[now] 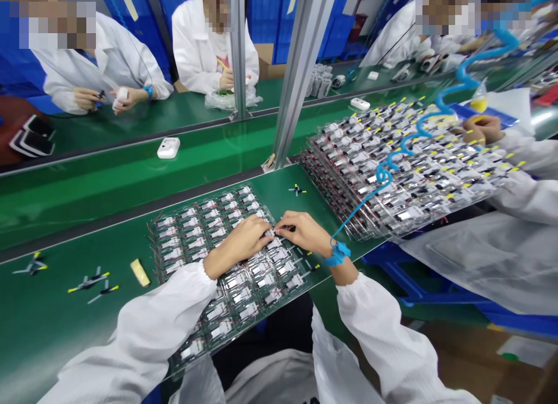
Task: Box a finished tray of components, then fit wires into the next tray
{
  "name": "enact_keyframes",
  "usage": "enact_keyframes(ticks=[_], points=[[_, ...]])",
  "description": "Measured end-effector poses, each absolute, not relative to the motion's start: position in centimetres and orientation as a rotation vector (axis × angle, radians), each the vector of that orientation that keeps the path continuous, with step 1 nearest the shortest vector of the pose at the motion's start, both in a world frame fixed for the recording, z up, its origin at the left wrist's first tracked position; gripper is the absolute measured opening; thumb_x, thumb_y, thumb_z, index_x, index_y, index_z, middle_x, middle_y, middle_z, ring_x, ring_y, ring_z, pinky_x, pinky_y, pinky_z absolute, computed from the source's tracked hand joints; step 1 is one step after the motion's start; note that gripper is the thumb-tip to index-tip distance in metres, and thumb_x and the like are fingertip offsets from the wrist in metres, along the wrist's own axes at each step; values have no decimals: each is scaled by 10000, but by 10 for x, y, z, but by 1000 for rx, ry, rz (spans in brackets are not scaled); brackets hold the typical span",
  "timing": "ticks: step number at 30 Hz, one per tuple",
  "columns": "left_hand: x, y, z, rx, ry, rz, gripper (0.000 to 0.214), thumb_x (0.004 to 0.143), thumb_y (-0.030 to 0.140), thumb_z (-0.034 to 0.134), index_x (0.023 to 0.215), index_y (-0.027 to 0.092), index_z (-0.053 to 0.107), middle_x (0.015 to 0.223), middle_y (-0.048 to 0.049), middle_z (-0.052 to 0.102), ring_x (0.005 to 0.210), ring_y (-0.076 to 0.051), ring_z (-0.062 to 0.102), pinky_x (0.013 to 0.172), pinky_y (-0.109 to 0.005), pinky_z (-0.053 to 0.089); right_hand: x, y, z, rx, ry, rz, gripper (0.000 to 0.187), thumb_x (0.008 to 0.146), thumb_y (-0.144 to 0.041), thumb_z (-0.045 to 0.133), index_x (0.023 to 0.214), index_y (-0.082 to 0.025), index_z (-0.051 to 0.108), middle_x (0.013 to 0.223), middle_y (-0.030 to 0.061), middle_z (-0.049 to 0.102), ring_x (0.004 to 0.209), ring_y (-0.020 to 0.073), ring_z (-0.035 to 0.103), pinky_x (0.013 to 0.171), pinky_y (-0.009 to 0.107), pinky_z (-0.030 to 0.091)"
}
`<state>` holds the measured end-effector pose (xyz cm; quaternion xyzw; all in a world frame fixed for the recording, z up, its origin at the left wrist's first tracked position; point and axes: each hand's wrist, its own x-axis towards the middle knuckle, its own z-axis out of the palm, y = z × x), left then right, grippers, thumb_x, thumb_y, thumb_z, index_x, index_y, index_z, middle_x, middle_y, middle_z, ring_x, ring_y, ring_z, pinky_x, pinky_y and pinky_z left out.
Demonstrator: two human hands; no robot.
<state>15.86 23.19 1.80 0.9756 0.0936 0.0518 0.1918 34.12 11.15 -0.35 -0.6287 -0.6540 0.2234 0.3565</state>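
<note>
A clear plastic tray (176,366) lies before me, its pockets holding rows of small white modules (238,281) with thin red and black wires. My left hand (242,241) rests over the tray's right half, fingers closed together at one pocket. Facing it, my right hand (300,229) has thumb and forefinger pinched at the same pocket. Whatever sits between the fingertips is small and mostly hidden by them. A blue wrist strap (339,253) circles my right wrist, joined to a coiled blue cord (383,174).
Stacked full trays (405,165) stand on the right, beside a co-worker's hand (483,128). Small black parts with yellow tips (89,281) and a yellowish block (140,272) lie left. A metal post (300,72) rises behind the tray. Several people in white work around the bench.
</note>
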Motion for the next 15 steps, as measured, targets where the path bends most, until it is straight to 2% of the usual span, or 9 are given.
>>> enact_keyframes(ticks=[15], points=[[159,231,20,2767,230,117,182,995,306,583,1011,153,680,914,-85,704,924,-239,632,860,-369,499,341,114,-1,-1687,-1713,607,120,874,-135,665,865,-195,768,865,40,698,770,163,654,736,286,487]])
